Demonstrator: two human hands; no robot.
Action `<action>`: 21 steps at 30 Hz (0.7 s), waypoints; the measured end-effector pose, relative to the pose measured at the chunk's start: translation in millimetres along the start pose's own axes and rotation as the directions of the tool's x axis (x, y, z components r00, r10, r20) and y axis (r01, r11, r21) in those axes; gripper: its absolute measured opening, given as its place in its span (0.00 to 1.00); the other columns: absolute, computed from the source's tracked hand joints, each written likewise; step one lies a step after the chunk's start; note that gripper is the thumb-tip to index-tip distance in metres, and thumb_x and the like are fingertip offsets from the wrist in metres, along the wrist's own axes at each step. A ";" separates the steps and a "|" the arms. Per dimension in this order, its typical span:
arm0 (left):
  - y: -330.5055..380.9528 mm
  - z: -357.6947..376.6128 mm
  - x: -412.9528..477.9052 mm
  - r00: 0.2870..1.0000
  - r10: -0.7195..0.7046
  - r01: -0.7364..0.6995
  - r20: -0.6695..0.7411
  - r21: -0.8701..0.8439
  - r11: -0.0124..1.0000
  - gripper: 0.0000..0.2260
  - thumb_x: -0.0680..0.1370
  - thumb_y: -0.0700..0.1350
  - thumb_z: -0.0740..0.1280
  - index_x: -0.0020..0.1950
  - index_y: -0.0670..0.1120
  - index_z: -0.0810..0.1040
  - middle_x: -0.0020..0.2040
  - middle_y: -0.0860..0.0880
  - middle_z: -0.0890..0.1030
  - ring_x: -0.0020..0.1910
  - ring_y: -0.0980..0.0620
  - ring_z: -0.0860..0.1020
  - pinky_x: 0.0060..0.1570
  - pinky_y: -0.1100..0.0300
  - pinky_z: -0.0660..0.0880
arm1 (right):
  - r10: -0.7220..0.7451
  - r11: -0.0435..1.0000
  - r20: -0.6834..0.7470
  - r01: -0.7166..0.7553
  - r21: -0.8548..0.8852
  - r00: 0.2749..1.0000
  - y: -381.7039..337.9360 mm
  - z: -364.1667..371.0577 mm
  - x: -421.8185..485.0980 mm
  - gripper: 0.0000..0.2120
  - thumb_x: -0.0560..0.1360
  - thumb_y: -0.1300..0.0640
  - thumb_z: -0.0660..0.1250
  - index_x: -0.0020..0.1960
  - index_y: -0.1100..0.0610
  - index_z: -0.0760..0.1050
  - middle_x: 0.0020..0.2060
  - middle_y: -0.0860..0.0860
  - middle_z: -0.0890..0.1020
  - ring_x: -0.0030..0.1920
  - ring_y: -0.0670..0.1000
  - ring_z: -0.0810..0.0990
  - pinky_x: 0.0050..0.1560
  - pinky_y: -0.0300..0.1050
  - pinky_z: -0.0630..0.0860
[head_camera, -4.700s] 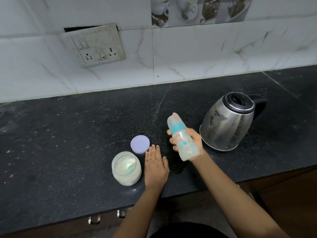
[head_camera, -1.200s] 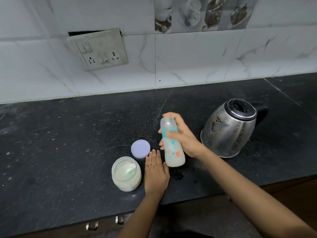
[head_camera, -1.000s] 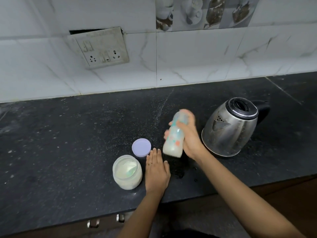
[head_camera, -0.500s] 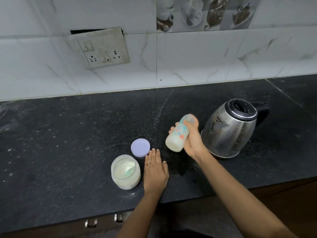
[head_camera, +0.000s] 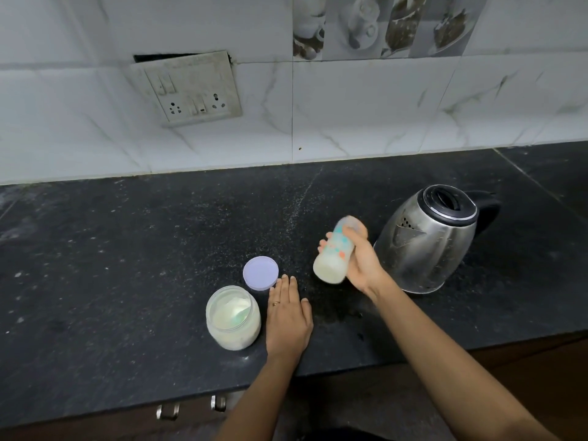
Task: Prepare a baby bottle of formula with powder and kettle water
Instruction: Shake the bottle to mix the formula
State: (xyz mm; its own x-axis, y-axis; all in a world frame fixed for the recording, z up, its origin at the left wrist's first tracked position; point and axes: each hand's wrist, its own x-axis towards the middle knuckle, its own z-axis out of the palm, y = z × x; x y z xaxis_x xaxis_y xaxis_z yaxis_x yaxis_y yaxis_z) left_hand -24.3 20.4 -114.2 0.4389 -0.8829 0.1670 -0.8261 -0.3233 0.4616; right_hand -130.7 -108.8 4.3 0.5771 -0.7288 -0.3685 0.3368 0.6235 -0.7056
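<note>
My right hand grips a baby bottle with a teal collar and coloured spots, tilted above the counter with its capped top pointing up and to the right; milky liquid fills it and it looks motion-blurred. My left hand rests flat, palm down, on the black counter, a ring on one finger. An open jar of pale formula powder stands just left of that hand. Its lilac lid lies flat behind the jar. The steel kettle, lid closed, stands right of the bottle.
A white marble-tiled wall with a switch-and-socket plate runs behind the counter. Cabinet handles show under the counter's front edge. Powder specks dust the counter around the jar and the bottle.
Over the last seconds my right hand has swung the bottle from tilted left, through upright, to tilted right, staying beside the kettle. My left hand, the jar, lid and kettle have not moved.
</note>
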 end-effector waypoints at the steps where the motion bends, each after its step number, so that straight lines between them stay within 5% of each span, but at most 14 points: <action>1: 0.0 -0.3 -0.4 1.000 0.002 -0.002 0.003 0.001 1.000 0.27 0.78 0.51 0.49 0.72 0.39 0.67 0.72 0.41 0.68 0.73 0.45 0.64 0.74 0.54 0.52 | 0.027 0.998 -0.017 -0.026 0.062 0.999 1.0 -3.5 -1.8 0.22 0.74 0.56 0.66 0.65 0.62 0.69 0.48 0.60 0.78 0.40 0.56 0.81 0.39 0.49 0.80; 4: 0.2 -1.8 -0.4 1.000 0.012 -0.012 0.000 -0.001 1.000 0.27 0.78 0.51 0.48 0.72 0.39 0.68 0.72 0.40 0.69 0.73 0.45 0.65 0.74 0.55 0.52 | 0.117 0.992 0.203 -0.104 -0.075 0.972 8.3 -11.3 -13.8 0.25 0.69 0.57 0.68 0.65 0.54 0.70 0.44 0.60 0.77 0.34 0.56 0.77 0.34 0.48 0.78; 9: 0.1 -0.7 -0.3 1.000 0.002 -0.002 -0.003 0.011 1.000 0.27 0.78 0.51 0.48 0.72 0.39 0.68 0.71 0.40 0.69 0.72 0.45 0.65 0.74 0.53 0.55 | 0.064 0.971 0.023 -0.067 0.227 0.998 9.6 -5.2 -3.6 0.20 0.72 0.52 0.68 0.61 0.60 0.72 0.41 0.58 0.80 0.35 0.54 0.81 0.36 0.46 0.80; 12: 0.3 -1.2 -1.1 1.000 0.013 -0.013 0.003 0.010 1.000 0.27 0.78 0.51 0.49 0.72 0.39 0.68 0.72 0.40 0.69 0.73 0.45 0.65 0.73 0.54 0.53 | 0.093 0.994 0.158 -0.101 0.042 0.983 12.2 -6.2 -9.0 0.25 0.67 0.54 0.71 0.63 0.53 0.73 0.42 0.59 0.78 0.32 0.55 0.77 0.32 0.44 0.77; 15: 0.3 -0.4 0.3 1.000 0.003 -0.004 0.001 0.013 1.000 0.27 0.78 0.51 0.49 0.72 0.39 0.68 0.72 0.41 0.69 0.73 0.45 0.65 0.74 0.53 0.54 | 0.072 0.977 0.084 -0.087 0.195 0.994 8.6 -1.0 -5.3 0.18 0.73 0.54 0.67 0.62 0.57 0.72 0.43 0.59 0.79 0.34 0.55 0.80 0.35 0.46 0.80; 17: 0.7 -0.2 -0.5 1.000 0.004 -0.004 -0.001 0.016 1.000 0.27 0.78 0.51 0.49 0.72 0.39 0.68 0.71 0.41 0.69 0.73 0.45 0.65 0.74 0.53 0.54 | 0.105 0.956 0.067 -0.119 0.267 0.992 6.5 -5.8 -3.6 0.22 0.68 0.52 0.74 0.58 0.60 0.74 0.43 0.58 0.80 0.35 0.54 0.82 0.35 0.46 0.81; 21: 0.2 0.0 0.0 1.000 0.005 -0.005 0.003 0.014 1.000 0.26 0.78 0.51 0.49 0.72 0.39 0.68 0.71 0.40 0.69 0.73 0.45 0.65 0.74 0.54 0.52 | 0.120 0.987 0.252 -0.144 0.077 0.960 3.6 -4.7 -13.4 0.30 0.64 0.52 0.76 0.65 0.52 0.75 0.45 0.59 0.77 0.32 0.54 0.77 0.31 0.43 0.77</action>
State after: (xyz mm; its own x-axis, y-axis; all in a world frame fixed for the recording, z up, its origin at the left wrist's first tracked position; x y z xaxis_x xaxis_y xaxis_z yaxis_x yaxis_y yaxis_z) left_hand -24.5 20.3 -114.1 0.4335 -0.8856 0.1669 -0.8334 -0.3235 0.4481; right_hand -140.8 -98.1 3.9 0.7820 -0.5536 -0.2862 0.3065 0.7415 -0.5968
